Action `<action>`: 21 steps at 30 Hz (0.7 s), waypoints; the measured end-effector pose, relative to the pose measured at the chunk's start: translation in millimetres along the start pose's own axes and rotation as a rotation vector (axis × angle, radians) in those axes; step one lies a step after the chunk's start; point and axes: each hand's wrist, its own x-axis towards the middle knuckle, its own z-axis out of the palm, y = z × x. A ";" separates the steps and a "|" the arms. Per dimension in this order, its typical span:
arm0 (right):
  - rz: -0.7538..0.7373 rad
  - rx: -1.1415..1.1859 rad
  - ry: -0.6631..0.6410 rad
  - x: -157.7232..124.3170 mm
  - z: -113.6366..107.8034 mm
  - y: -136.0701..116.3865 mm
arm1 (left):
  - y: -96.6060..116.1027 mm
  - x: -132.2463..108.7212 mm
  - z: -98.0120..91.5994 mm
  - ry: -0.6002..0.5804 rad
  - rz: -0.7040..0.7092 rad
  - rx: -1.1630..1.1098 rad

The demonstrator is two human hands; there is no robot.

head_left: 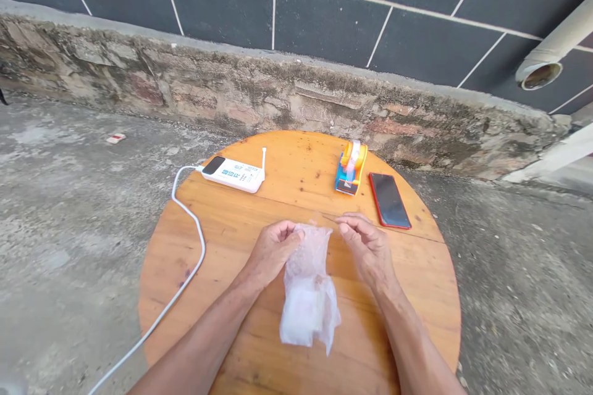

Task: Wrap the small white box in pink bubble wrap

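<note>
My left hand (277,248) pinches the upper left edge of a thin, translucent plastic wrap (306,253). Inside its lower part shows a whitish block-like item (301,315), too veiled to name. To the right of the wrap's top corner is my right hand (365,245), with thumb and fingers pressed together. Whatever they hold, if anything, is too small to make out. Beyond the right hand stands an orange and blue tape dispenser (351,170) carrying a roll of clear tape.
The round wooden table (185,253) bears a red-edged phone (390,200) at right and a white power bank (234,174) at back left. A white cable (202,241) trails from it over the left edge. Behind stands a stone-based wall (259,95) with a pipe (551,55).
</note>
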 end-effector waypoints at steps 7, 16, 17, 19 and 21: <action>-0.031 -0.195 -0.484 -15.6 -10.3 -31.4 | -0.5 1.0 0.5 -0.021 0.038 0.004; 0.081 -0.846 -0.496 -7.2 -26.5 -23.9 | -3.2 2.3 -2.5 0.043 0.089 0.187; 0.110 -0.875 -0.518 -6.2 -28.6 -22.2 | -3.8 2.6 -2.8 0.057 0.102 0.222; 0.162 -0.920 -0.519 -5.0 -29.8 -19.8 | -3.5 2.4 -3.7 0.132 0.127 0.286; 0.190 -0.945 -0.450 -4.2 -27.4 -17.4 | 0.3 -0.3 -4.8 0.266 0.171 0.379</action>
